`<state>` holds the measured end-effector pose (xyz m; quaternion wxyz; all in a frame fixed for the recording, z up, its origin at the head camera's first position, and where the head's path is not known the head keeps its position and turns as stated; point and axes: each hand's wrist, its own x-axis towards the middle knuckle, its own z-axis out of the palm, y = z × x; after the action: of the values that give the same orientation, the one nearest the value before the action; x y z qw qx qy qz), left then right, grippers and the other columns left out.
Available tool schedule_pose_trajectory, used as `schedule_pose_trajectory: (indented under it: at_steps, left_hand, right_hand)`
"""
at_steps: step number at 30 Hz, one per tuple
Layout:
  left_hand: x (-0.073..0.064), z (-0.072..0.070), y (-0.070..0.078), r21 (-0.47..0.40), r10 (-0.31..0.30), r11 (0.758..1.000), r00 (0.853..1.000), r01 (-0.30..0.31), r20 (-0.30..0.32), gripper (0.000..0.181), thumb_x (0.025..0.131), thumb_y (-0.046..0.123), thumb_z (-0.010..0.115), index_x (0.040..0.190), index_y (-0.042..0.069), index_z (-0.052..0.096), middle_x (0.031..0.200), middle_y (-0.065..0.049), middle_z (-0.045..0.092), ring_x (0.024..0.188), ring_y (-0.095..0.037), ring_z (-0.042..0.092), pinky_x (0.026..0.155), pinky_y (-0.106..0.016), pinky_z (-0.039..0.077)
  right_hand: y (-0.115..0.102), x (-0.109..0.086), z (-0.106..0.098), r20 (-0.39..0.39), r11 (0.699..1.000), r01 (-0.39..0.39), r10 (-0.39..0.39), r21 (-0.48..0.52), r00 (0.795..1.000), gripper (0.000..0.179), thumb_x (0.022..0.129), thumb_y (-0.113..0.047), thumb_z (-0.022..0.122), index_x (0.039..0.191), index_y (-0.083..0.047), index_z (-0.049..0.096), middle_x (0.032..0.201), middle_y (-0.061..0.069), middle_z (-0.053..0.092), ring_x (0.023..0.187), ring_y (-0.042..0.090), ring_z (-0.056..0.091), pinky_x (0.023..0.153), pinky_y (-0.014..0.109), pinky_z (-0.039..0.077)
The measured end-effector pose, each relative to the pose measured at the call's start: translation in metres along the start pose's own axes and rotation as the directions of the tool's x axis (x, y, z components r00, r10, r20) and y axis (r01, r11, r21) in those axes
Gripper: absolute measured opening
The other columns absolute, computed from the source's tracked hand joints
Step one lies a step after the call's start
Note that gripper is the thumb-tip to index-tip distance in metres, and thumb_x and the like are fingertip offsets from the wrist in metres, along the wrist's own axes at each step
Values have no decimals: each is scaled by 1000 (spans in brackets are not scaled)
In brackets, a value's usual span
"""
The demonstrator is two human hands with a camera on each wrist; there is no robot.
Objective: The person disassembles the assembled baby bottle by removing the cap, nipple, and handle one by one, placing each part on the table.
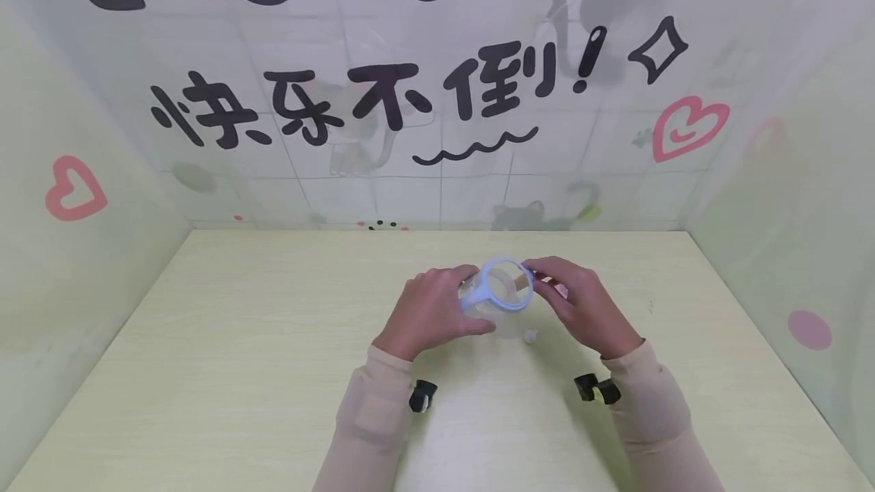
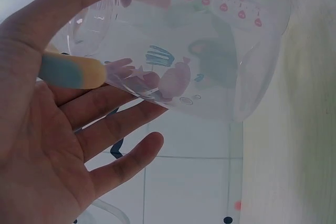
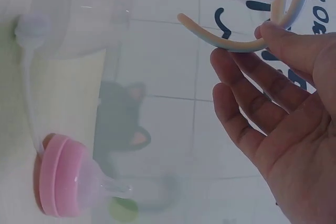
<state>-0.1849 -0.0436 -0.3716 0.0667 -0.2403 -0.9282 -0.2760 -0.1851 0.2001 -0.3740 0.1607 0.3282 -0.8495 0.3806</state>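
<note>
A clear baby bottle (image 2: 215, 72) with pink printed marks lies tilted in my left hand (image 1: 432, 306), whose thumb and fingers hold it from both sides. A pale blue and yellow ring handle (image 1: 489, 299) sits around the bottle's mouth end, its opening facing me in the head view. My right hand (image 1: 581, 301) pinches the curved handle arm (image 3: 226, 44) between thumb and fingers. Beside it in the right wrist view lies a pink cap with a clear teat (image 3: 63, 177), a thin straw trailing from it. The cap is mostly hidden behind my right hand in the head view.
A white straw weight (image 1: 529, 336) lies on the pale wooden tabletop (image 1: 239, 363) below the bottle. A printed translucent curtain (image 1: 410, 196) stands behind the table, with side panels at left and right.
</note>
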Motion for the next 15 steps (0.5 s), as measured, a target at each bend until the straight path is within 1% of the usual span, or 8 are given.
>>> schedule_pose_trajectory:
  at_steps: [4, 6, 11, 15]
  left_hand:
    - [1, 0, 1, -6, -12, 1000, 1000, 12, 11, 62, 67, 48, 86, 116, 14, 68, 83, 5, 66, 67, -12, 56, 60, -32, 45]
    - [1, 0, 1, -18, -13, 1000, 1000, 13, 13, 59, 67, 47, 87, 113, 15, 69, 81, 6, 65, 67, -12, 57, 60, -32, 45]
    - [1, 0, 1, -29, -10, 1000, 1000, 10, 4, 55, 67, 46, 88, 110, 17, 69, 82, 7, 67, 69, -12, 59, 61, -33, 47]
    - [0, 0, 1, -27, -17, 1000, 1000, 17, -3, 58, 66, 47, 87, 112, 17, 70, 83, 7, 67, 70, -12, 59, 63, -35, 48]
  right_hand:
    - [-1, -2, -8, -23, 1000, 6, -6, 21, 1000, 32, 89, 10, 65, 120, 1, 66, 103, 11, 71, 86, 18, 67, 62, 30, 54]
    - [-1, -2, -11, -40, 999, 19, -17, 32, 999, 32, 89, 11, 65, 119, 1, 65, 101, 12, 72, 84, 19, 67, 62, 26, 54]
    - [-1, -2, -18, -81, 999, 35, -34, 3, 996, 32, 88, 11, 66, 118, 1, 66, 100, 9, 74, 87, 21, 69, 77, 17, 51]
    - [-3, -3, -22, -116, 999, 26, -28, -18, 993, 32, 87, 10, 67, 118, 0, 67, 100, 8, 74, 87, 21, 68, 81, 15, 48]
